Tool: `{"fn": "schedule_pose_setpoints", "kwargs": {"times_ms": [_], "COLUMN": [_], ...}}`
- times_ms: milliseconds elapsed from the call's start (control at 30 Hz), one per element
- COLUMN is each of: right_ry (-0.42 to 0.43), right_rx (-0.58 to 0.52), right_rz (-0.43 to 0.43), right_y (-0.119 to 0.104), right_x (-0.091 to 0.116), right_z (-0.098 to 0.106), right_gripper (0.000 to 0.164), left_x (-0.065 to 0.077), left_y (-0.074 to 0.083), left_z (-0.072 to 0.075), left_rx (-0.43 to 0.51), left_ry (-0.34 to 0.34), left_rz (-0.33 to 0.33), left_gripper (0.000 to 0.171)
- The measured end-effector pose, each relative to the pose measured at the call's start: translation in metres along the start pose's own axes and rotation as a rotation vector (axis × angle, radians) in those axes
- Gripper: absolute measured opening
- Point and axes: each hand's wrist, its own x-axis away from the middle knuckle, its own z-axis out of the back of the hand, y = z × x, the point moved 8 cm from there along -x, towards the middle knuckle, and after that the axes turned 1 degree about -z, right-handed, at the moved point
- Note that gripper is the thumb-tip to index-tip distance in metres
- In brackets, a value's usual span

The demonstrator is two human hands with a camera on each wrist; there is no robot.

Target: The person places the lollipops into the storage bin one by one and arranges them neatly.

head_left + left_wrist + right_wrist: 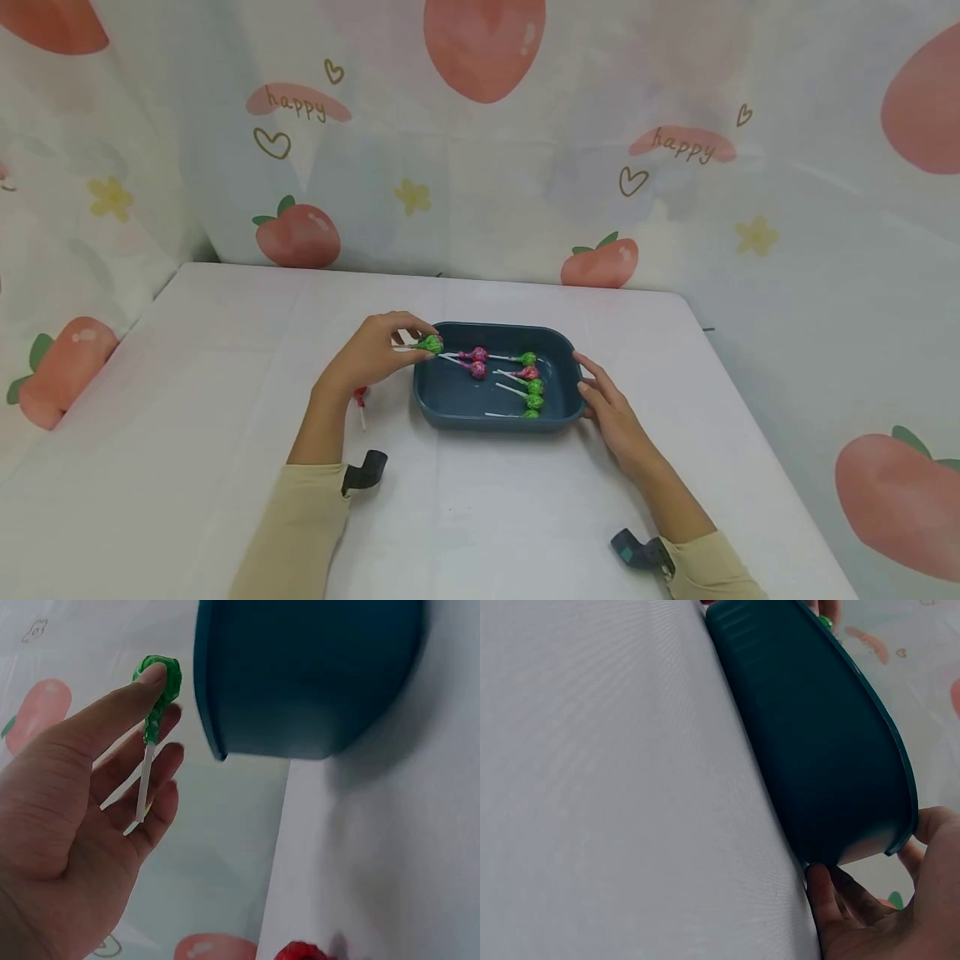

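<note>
My left hand (378,354) pinches a green-wrapped lollipop (159,694) by its candy end, thumb on top and fingers behind. A second pale stick shows between those fingers; its other end is hidden. This hand is at the left rim of a dark blue rectangular basin (480,423). Inside lie several lollipops, some green (534,387) and some pink (477,370), mostly with sticks pointing left. My right hand (611,417) rests against the basin's right end, its fairly straight fingers (823,889) touching low on the outer wall and the thumb near the rim.
A red lollipop (360,395) lies on the white-covered table (465,517) left of the basin, partly hidden by the left wrist. Dark camera mounts (365,471) stick out from both sleeves. A fruit-printed cloth (517,167) hangs behind the table.
</note>
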Motion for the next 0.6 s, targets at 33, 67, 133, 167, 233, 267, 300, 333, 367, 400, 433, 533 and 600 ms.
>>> {"fn": "schedule_pose_setpoints", "kwargs": {"times_ms": [33, 67, 133, 167, 233, 267, 300, 333, 367, 400, 433, 533, 600], "right_ry": [-0.002, -0.002, 0.000, -0.001, -0.004, -0.003, -0.003, -0.005, -0.006, -0.009, -0.008, -0.012, -0.013], "right_rx": [0.001, 0.000, 0.001, 0.002, 0.005, 0.003, 0.003, 0.002, 0.002, -0.002, -0.004, -0.007, -0.008], "right_rz": [0.001, -0.001, -0.002, -0.001, 0.001, -0.001, 0.001, 0.003, 0.005, 0.008, 0.009, 0.013, 0.016], "right_y": [0.000, 0.000, -0.001, -0.001, -0.002, -0.003, -0.004, -0.004, -0.004, -0.005, -0.005, -0.005, -0.005], "right_x": [0.000, 0.000, 0.001, 0.001, 0.001, 0.001, 0.001, 0.002, 0.002, 0.003, 0.003, 0.003, 0.003], "right_z": [0.000, 0.000, 0.000, 0.000, 0.000, 0.000, 0.000, -0.001, -0.001, -0.001, -0.001, -0.001, -0.001], "right_gripper": [0.050, 0.050, 0.050, 0.050, 0.051, 0.051, 0.051, 0.051, 0.051, 0.051, 0.051, 0.051, 0.051], "left_x": [-0.001, -0.002, -0.004, -0.005, -0.006, -0.006, -0.007, -0.007, -0.008, -0.009, -0.010, -0.012, -0.013], "left_y": [0.003, 0.005, 0.009, 0.011, 0.013, 0.014, 0.015, 0.016, 0.017, 0.018, 0.019, 0.022, 0.025], "left_z": [-0.002, -0.005, -0.009, -0.010, -0.014, -0.017, -0.019, -0.022, -0.025, -0.028, -0.031, -0.040, -0.046], "left_rx": [-0.003, -0.003, -0.008, -0.008, -0.014, -0.013, -0.017, -0.018, -0.021, -0.027, -0.031, -0.050, -0.066], "left_ry": [0.000, -0.002, -0.003, -0.005, -0.015, -0.024, -0.033, -0.044, -0.056, -0.068, -0.080, -0.113, -0.131], "left_rz": [-0.015, -0.031, -0.060, -0.067, -0.075, -0.073, -0.071, -0.066, -0.058, -0.052, -0.044, -0.028, -0.029], "left_gripper": [0.029, 0.029, 0.029, 0.029, 0.030, 0.030, 0.030, 0.030, 0.030, 0.030, 0.030, 0.031, 0.031]}}
